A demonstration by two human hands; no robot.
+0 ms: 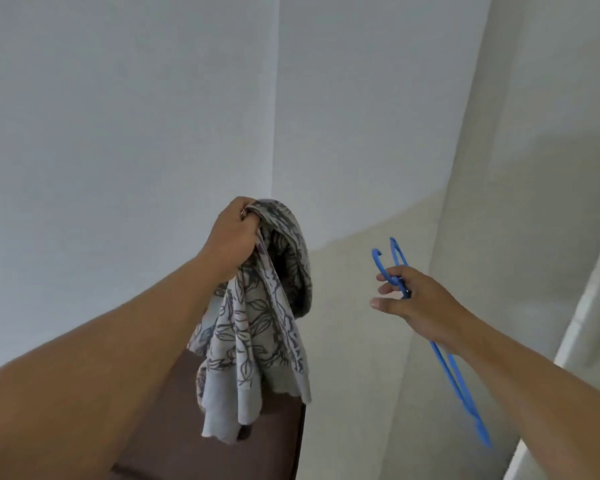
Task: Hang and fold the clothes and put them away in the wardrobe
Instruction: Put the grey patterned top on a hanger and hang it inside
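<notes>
Grey floral-printed knit garment hangs bunched from my left hand, held up in the middle of the scene above a dark brown piece of furniture near the bottom. By my reading the task is at an early stage for this piece: it is neither on a hanger nor folded, and no wardrobe shows from here, only pale walls meeting at a far corner. My left hand is closed tight, fingers curled round a gathered upper edge of the fabric, so the rest drapes down freely. To the right and well apart from the cloth, my right hand pinches what look like two blue plastic hangers near their necks, hooks pointing up, bodies trailing down past my wrist; its other fingers are loosely spread. I judge the remaining work to be threading a hanger into the garment, then carrying it to the wardrobe.
</notes>
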